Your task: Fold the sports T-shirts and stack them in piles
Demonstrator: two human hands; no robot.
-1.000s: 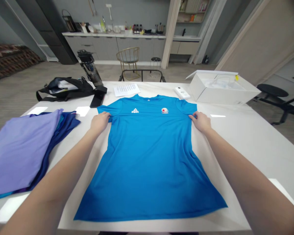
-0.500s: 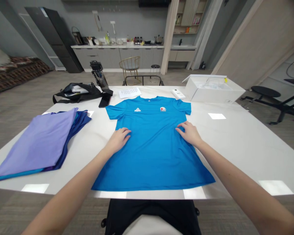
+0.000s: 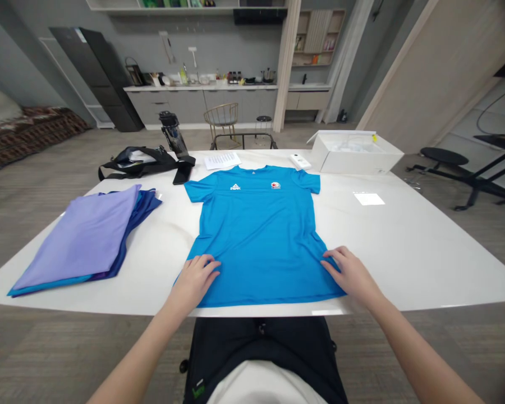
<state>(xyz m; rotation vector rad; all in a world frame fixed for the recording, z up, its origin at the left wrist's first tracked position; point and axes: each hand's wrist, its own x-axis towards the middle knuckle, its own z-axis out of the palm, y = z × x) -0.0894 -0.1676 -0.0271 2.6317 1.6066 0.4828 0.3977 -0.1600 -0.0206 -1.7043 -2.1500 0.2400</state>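
Observation:
A blue T-shirt (image 3: 261, 224) lies spread out on the white table (image 3: 404, 252), its collar toward the far side and its hem near the front edge. Small creases run across its middle and right side. My left hand (image 3: 196, 280) rests on the lower left side of the shirt, fingers apart. On the lower right side, my right hand (image 3: 349, 273) touches the fabric with its fingers bent and apart. Neither hand holds anything.
Folded purple and blue clothes (image 3: 84, 235) lie at the left. Behind them are a black bag (image 3: 138, 163), a bottle (image 3: 173, 134) and a phone (image 3: 182, 174). A paper (image 3: 222, 161), a white device (image 3: 300, 161) and a white box (image 3: 356, 154) stand along the far edge.
Both hands have moved down the shirt's sides toward the hem, the right one also outward. The camera view has shifted slightly.

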